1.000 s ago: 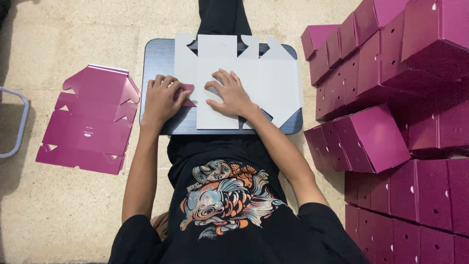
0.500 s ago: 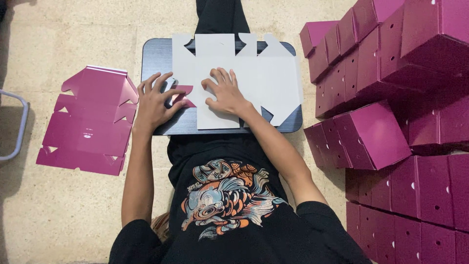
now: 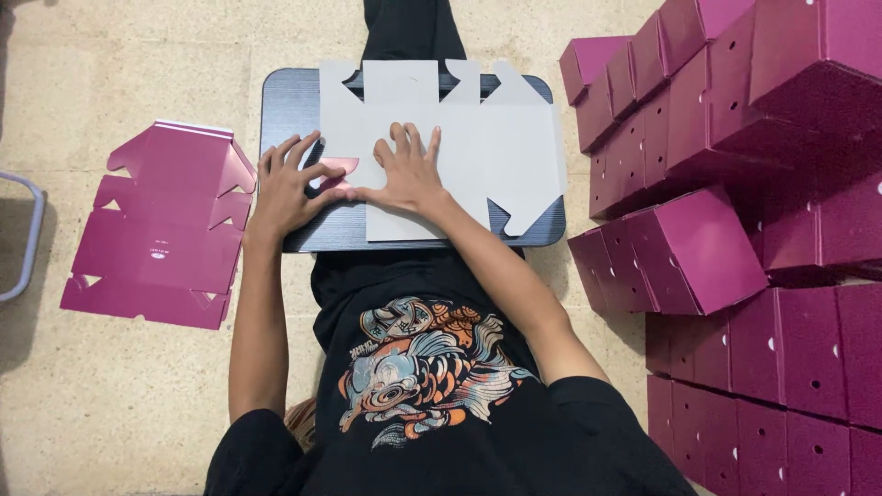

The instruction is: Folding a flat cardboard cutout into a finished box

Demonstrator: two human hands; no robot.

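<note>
A flat die-cut cardboard box blank (image 3: 478,152) lies white side up on a dark lap table (image 3: 285,101) over my legs. My right hand (image 3: 409,174) presses flat on the blank's left part, fingers spread. My left hand (image 3: 285,188) rests at the blank's left edge, partly on the table, fingers apart. Between the two hands a small side flap (image 3: 335,170) is folded over and shows its magenta face. My left thumb touches it. Neither hand grips anything.
A stack of flat magenta box blanks (image 3: 161,225) lies on the floor to the left. Several assembled magenta boxes (image 3: 735,202) are piled along the right. A grey metal bar (image 3: 28,239) curves in at the far left edge.
Both hands have slid a little to the left on the blank. My left hand's fingers have spread, and more of the folded magenta flap shows.
</note>
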